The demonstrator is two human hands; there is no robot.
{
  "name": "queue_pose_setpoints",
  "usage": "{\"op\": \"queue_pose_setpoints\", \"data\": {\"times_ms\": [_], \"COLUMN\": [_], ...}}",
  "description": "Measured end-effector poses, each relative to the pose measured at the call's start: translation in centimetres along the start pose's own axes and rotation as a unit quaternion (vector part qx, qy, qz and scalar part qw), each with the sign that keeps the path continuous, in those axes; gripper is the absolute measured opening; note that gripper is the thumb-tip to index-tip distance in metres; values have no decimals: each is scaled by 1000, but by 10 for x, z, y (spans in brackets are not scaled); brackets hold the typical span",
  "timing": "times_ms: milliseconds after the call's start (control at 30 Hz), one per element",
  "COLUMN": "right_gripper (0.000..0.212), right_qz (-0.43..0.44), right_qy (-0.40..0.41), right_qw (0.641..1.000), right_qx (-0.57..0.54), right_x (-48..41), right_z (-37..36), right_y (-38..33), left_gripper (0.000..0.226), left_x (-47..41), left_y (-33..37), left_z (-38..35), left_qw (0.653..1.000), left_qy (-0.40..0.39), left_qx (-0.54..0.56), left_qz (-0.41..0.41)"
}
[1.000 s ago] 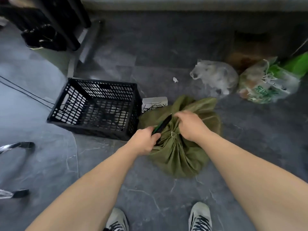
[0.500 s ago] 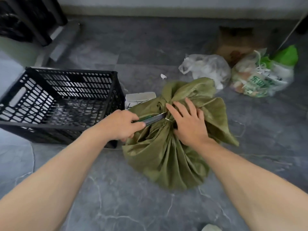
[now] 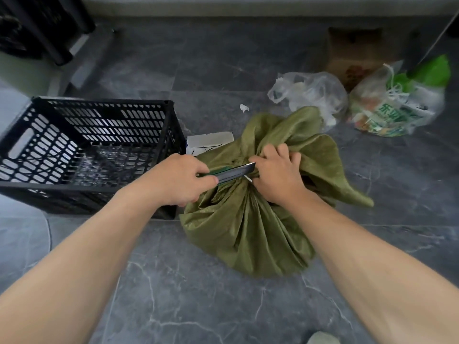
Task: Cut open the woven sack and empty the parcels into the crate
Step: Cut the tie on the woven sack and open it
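A green woven sack (image 3: 250,232) sits on the grey floor, its neck bunched and tied with a pale tie. My right hand (image 3: 278,177) grips the gathered neck. My left hand (image 3: 177,180) holds a utility knife (image 3: 233,171) with a green handle, its blade tip touching the tied neck beside my right fingers. The black slatted plastic crate (image 3: 171,135) stands just left of the sack, with nothing visible inside. The parcels are hidden within the sack.
A white box (image 3: 208,141) lies between crate and sack. Behind the sack are a clear plastic bag (image 3: 310,93), a printed green-and-white bag (image 3: 397,103) and a cardboard box (image 3: 352,53). Dark furniture legs (image 3: 57,28) stand at far left.
The camera has moved closer and lower. My right hand went from lying flat on the neck to gripping it. The knife blade is extended further toward the tie.
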State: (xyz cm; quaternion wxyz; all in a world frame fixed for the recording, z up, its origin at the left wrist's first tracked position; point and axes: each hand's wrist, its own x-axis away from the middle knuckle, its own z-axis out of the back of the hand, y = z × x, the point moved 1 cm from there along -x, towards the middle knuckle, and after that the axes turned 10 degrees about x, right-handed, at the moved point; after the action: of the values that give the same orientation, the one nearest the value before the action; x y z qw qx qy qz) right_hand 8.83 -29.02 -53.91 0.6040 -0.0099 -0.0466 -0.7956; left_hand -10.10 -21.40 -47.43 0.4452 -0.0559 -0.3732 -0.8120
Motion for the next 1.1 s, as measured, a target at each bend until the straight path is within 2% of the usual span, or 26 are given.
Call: {"op": "queue_pose_setpoints", "data": {"times_ms": [167, 400, 667, 867, 1100], "right_gripper": [39, 42, 42, 47, 49], "right_qz": [14, 28, 46, 46, 41], "right_qy": [-32, -69, -54, -60, -72], "right_qw": [999, 997, 997, 997, 996], "right_qx": [2, -17, 22, 17, 11], "right_x": [-4, -10, -6, -5, -3], "right_z": [8, 15, 21, 23, 23], "right_y": [-2, -6, -14, -12, -9], "left_gripper": [34, 34, 37, 39, 42], "left_x": [9, 19, 24, 26, 28], "left_y": [2, 7, 13, 16, 14], "left_z": [17, 25, 26, 18, 17], "left_qw": [998, 992, 994, 986, 985], "left_qy": [-20, -31, 9, -31, -18], "left_qx": [-34, -111, -102, -149, -167], "left_qz": [41, 43, 26, 64, 47]}}
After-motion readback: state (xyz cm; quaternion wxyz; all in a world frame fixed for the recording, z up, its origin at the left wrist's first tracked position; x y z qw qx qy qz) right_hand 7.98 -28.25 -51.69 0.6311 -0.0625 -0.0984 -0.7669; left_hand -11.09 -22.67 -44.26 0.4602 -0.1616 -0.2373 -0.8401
